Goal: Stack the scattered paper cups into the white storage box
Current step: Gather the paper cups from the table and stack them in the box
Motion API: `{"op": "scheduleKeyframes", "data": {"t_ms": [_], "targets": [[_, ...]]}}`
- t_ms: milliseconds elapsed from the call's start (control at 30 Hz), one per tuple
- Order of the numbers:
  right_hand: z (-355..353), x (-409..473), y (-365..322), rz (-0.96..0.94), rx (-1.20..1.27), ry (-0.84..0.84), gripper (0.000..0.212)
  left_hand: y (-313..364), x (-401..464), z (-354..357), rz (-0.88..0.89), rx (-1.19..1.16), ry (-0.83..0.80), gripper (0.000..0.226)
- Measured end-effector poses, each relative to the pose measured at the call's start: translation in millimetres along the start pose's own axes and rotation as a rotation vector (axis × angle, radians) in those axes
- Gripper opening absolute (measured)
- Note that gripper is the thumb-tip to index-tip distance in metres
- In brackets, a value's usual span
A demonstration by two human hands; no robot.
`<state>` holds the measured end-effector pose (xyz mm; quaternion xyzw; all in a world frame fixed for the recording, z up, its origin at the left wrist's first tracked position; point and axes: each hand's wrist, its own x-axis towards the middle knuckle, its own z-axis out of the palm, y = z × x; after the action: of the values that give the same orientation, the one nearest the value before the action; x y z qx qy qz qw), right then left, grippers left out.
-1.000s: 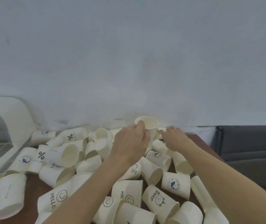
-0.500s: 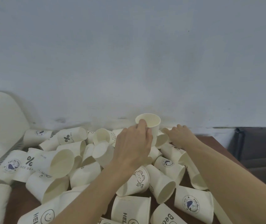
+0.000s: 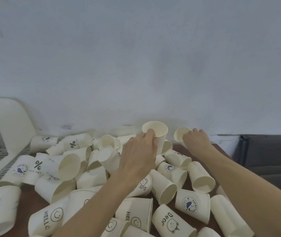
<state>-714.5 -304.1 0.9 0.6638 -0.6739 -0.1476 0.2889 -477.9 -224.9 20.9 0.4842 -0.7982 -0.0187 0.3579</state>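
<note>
The left hand (image 3: 137,159) grips an upright paper cup (image 3: 156,134) by its wall, fingers curled round it and a fingertip at the rim, at the far side of the brown table (image 3: 28,192) near the wall. The right hand (image 3: 197,139) has its fingers closed round a second cup (image 3: 180,134) that is tipped so its mouth faces the camera. The rest of the scattered cups (image 3: 92,171) lie on their sides in a loose heap beneath both forearms, and the white storage box (image 3: 4,127) sits at the far left, well apart from both hands (only its curved wall and slatted floor show). Nesting the two held cups looks like the likely next step; squeezing the thin paper could crush a rim, and either forearm could sweep cups such as the Bear cup (image 3: 172,221) off the table edge.
</note>
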Motion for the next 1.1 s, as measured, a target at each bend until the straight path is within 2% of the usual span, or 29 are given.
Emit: {"op": "scheduleKeyframes", "data": {"t_ms": [267,433,533,867,1100], "targets": [[-57,-51,12,0.018,0.116,0.114,0.024,14,-23,-47,0.008,-0.007,0.065,0.023],[-98,-83,2,-0.014,0.195,0.175,0.008,22,-45,-85,0.005,0.034,0.085,0.027],[-124,-111,-6,-0.092,0.183,0.196,0.008,24,-61,-106,-0.004,0.077,0.094,0.03],[-205,-204,-30,-0.168,0.408,0.277,0.015,21,-130,-167,-0.038,0.093,0.132,0.029],[-255,-240,-65,-0.204,0.593,0.311,0.023,5,-186,-211,-0.091,0.05,0.216,0.022]]}}
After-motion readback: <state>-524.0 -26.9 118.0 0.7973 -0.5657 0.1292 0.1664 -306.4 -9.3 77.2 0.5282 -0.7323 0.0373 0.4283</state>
